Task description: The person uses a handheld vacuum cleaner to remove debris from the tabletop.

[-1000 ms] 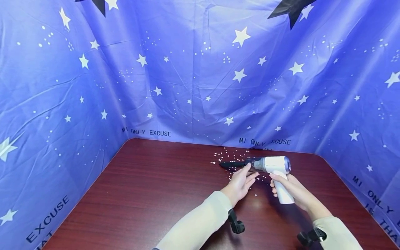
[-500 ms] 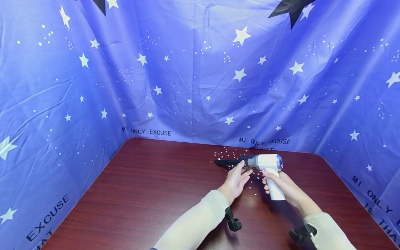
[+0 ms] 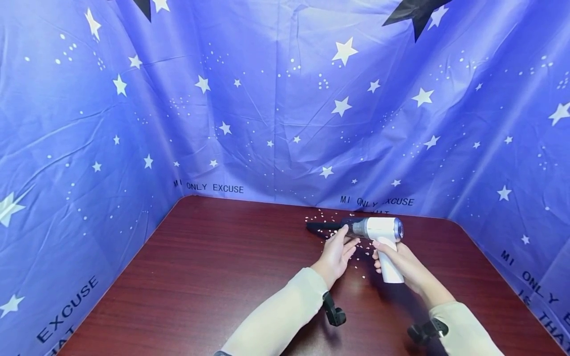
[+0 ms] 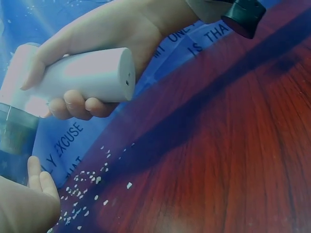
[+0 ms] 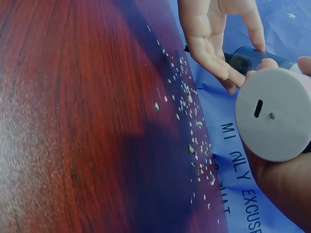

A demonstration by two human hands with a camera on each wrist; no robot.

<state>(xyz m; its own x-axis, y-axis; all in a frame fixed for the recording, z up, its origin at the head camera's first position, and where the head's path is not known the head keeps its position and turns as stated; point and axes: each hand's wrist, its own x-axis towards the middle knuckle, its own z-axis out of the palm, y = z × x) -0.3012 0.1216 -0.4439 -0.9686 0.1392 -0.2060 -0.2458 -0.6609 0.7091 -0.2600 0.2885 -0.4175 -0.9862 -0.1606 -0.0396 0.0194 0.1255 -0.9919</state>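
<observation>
Gripping a handheld vacuum [image 3: 378,228] over white bits [image 5: 190,99]

We see the right hand [image 3: 408,267] wrapped around its white handle [image 3: 391,269]; the left hand [image 3: 334,254], fingers extended, touches the dark barrel [image 3: 354,227]; black nozzle [image 3: 321,226] points left above the table [image 3: 200,272], near the blue curtain [image 3: 267,99].

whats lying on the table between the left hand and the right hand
In the head view, a few white flakes lie scattered on the reddish-brown table between the left hand and the right hand, below the handheld vacuum.
</observation>
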